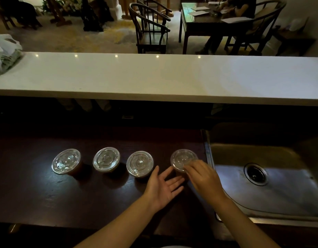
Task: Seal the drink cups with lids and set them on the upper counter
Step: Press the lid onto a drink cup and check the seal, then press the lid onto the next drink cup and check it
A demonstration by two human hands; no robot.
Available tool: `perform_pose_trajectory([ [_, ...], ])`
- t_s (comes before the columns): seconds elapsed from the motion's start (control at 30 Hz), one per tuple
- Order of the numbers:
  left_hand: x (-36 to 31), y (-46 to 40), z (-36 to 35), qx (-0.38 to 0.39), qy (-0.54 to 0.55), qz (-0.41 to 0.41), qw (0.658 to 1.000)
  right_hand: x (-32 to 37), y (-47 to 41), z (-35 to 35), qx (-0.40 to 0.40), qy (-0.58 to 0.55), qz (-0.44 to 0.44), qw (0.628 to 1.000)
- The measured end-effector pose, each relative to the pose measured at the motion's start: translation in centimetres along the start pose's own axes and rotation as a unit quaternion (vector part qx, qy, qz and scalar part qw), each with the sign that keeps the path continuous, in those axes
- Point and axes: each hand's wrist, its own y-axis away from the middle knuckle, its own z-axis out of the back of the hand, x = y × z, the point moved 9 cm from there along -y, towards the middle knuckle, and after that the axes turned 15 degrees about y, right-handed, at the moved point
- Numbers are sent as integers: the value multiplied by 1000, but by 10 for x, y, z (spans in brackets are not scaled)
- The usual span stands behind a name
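Several drink cups with clear plastic lids stand in a row on the dark lower counter (38, 194): a left cup (66, 161), a second cup (106, 158), a third cup (140, 163) and a rightmost cup (183, 159). My right hand (203, 174) rests with its fingertips on the near right edge of the rightmost cup's lid. Just left of that cup my left hand (163, 185) lies palm up, fingers apart, holding nothing. The white upper counter (154, 77) runs across the view behind the cups.
A steel sink (262, 176) sits right of the cups. White plastic bags (4, 54) lie on the upper counter's far left end. Beyond the counter are wooden chairs (151, 27) and a table (208, 20) with a seated person.
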Motion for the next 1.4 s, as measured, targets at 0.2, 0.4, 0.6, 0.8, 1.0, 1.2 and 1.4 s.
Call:
perform_pose_trajectory([
  [0.2,0,-6,9,7,23,-10,1000,2,18,-5,26,-34,-1,999],
  [0.4,-2,-2,9,12,-11,-19,1000,-1,26,-11,63,-82,-48,994],
  [0.6,-63,48,-6,12,-335,-316,887,16,-6,4,21,-103,-118,987],
  [0.8,-120,74,-14,-11,-756,-493,430,69,-62,-36,118,-117,-85,982],
  [1.0,-129,52,11,-66,-834,-404,369,94,-70,-80,267,-158,-132,941],
  [1.2,-113,56,21,-15,-819,-403,409,101,-48,-72,263,-159,-218,926],
  [1.4,-92,79,47,43,-830,-391,396,124,5,-54,221,-112,-226,942],
])
